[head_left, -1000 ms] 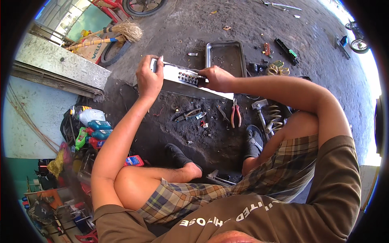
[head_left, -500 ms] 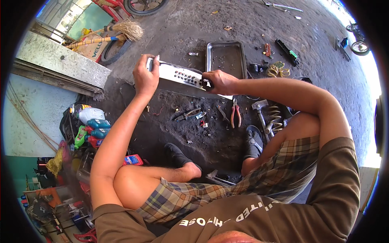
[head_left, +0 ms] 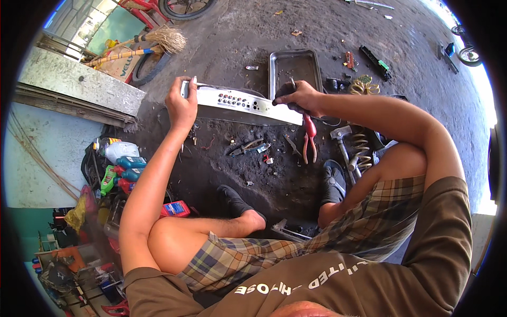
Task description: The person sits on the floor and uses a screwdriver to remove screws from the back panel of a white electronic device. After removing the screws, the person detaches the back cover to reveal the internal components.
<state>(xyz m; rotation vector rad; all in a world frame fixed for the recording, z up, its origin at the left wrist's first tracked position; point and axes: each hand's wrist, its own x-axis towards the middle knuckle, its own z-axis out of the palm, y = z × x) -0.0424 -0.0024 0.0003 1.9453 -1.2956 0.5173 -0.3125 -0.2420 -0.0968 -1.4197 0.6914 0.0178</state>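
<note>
A flat metal device casing (head_left: pixel 211 96), silver with rows of round sockets on its long edge, is held up off the ground. Its left end is gripped by my left hand (head_left: pixel 181 105), thumb upward. At the right end, my right hand (head_left: pixel 302 99) is closed round a screwdriver with a red handle (head_left: pixel 310 126). The handle sticks out below the fist and a thin shaft shows above it; the fingertips are dark and close to the casing's edge. Beneath the handle, red-handled pliers (head_left: pixel 309 150) lie on the ground, partly covered.
A black tray (head_left: pixel 272 74) lies beyond the casing. Dark-handled pliers (head_left: pixel 248 148), a hammer (head_left: pixel 343 142) and a coil spring (head_left: pixel 361 150) are near my feet. Bottles (head_left: pixel 129 161) stand at left, by a low wall (head_left: pixel 79 84). A broom (head_left: pixel 166 38) leans at far left.
My right hand has let go of the casing's edge and moved right, now showing the red-handled screwdriver. The casing has shifted slightly left and tilted, showing more of its socket edge.
</note>
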